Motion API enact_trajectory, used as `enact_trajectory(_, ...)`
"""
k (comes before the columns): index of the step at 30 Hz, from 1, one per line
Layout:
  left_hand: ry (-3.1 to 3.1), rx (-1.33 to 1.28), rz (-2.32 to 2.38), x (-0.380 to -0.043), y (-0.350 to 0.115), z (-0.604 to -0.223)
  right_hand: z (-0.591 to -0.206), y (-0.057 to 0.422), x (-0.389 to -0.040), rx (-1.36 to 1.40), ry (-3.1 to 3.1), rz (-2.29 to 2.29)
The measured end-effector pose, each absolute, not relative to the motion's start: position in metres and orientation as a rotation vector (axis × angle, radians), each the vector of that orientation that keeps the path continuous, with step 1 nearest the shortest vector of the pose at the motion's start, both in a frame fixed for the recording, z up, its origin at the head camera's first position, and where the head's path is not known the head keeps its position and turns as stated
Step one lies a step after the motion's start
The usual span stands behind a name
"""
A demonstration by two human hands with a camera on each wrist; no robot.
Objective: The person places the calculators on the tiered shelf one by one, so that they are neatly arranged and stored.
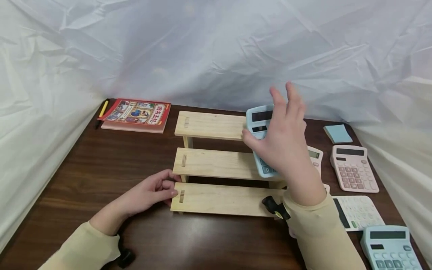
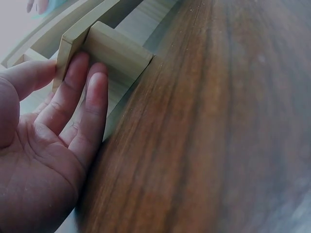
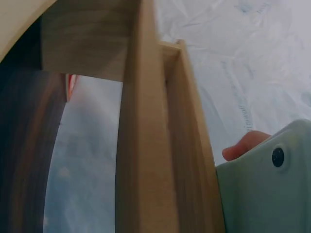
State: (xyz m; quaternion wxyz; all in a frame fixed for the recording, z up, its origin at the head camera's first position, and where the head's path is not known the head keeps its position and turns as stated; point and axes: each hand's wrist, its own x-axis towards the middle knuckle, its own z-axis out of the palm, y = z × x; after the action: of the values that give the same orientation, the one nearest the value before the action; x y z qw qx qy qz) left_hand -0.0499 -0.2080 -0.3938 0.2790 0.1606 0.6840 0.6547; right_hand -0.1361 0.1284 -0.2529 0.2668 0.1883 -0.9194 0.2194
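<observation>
Pinching blue calculator (image 1: 260, 129) tilted above rack (image 1: 216, 163), right hand (image 1: 283, 140): thumb at left edge, two fingers raised, others' contact hidden. Left hand (image 1: 150, 193) pinching left end of lowest board (image 1: 226, 200). Right of rack: pink calculator (image 1: 354, 168), white calculator (image 1: 359, 212), second blue calculator (image 1: 391, 245), blue notes (image 1: 338, 134). Back left: book (image 1: 138, 115), pen (image 1: 104, 108) just beside it.

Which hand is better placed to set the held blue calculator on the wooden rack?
Probably the right hand: it holds the calculator by the right part of the rack. The left hand pinches the left end of the lowest shelf, farther from the calculator.
</observation>
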Motion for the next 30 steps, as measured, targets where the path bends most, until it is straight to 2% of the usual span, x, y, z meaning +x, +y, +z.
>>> enact_trajectory(16, 1.831, 0.438, 1.77, -0.049, -0.209, -0.395, -0.247, 0.136, -0.124, 0.556, -2.58, 0.513)
enact_trajectory(30, 1.834, 0.428, 1.772, -0.048, -0.209, -0.398, -0.225, 0.179, -0.109, 1.069, -2.853, 0.423)
